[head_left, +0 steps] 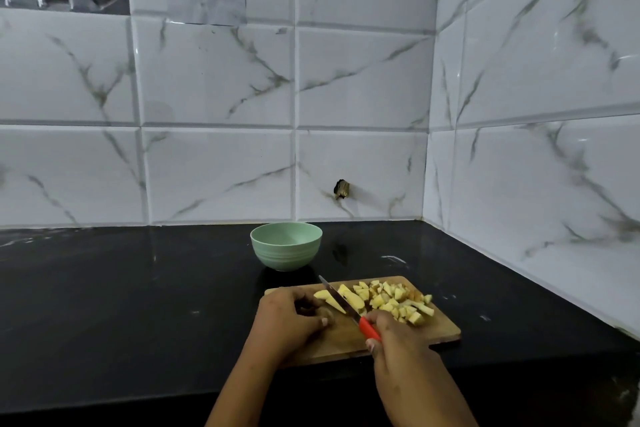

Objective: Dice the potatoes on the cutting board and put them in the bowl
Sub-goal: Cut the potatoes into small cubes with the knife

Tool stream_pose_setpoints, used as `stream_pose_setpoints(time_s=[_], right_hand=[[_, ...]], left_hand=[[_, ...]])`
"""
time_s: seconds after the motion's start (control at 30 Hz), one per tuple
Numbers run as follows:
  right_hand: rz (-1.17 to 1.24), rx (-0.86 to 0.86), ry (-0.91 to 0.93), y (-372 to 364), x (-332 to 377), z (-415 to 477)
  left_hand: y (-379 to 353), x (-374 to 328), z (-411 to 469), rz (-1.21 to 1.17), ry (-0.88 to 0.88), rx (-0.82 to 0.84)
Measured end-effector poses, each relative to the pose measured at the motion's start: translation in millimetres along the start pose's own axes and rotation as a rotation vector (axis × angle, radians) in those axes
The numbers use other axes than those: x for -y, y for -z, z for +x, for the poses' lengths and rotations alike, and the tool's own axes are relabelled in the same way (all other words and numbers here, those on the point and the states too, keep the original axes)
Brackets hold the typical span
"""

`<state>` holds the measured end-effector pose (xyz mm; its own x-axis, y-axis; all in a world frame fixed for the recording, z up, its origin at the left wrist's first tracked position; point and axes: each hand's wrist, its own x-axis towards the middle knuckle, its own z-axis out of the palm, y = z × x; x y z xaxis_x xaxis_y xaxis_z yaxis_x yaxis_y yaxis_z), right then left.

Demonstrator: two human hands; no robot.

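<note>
A wooden cutting board lies on the black counter. Several yellow potato dice are heaped on its far right part, and longer potato strips lie at its middle. My right hand grips the red handle of a knife whose blade runs up and left across the strips. My left hand sits on the left of the board with curled fingers against a potato piece. A pale green bowl stands behind the board; its visible inside looks empty.
The black counter stretches wide to the left and ends at a front edge below my arms. White marble-pattern tiled walls close the back and right side, forming a corner at the right rear. A small dark fixture sticks out of the back wall.
</note>
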<state>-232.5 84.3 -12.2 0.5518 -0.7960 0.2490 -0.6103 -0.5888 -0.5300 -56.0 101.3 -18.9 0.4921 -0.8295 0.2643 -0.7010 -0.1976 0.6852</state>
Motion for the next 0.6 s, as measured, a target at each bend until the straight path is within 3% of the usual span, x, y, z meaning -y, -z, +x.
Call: stream_pose_setpoints(time_s=[0.6], right_hand=[[-0.336,0.149,-0.060,-9.5,11.8,15.3]], left_hand=[[-7.4,1.9,-1.2,-0.042,0.041,-0.114]])
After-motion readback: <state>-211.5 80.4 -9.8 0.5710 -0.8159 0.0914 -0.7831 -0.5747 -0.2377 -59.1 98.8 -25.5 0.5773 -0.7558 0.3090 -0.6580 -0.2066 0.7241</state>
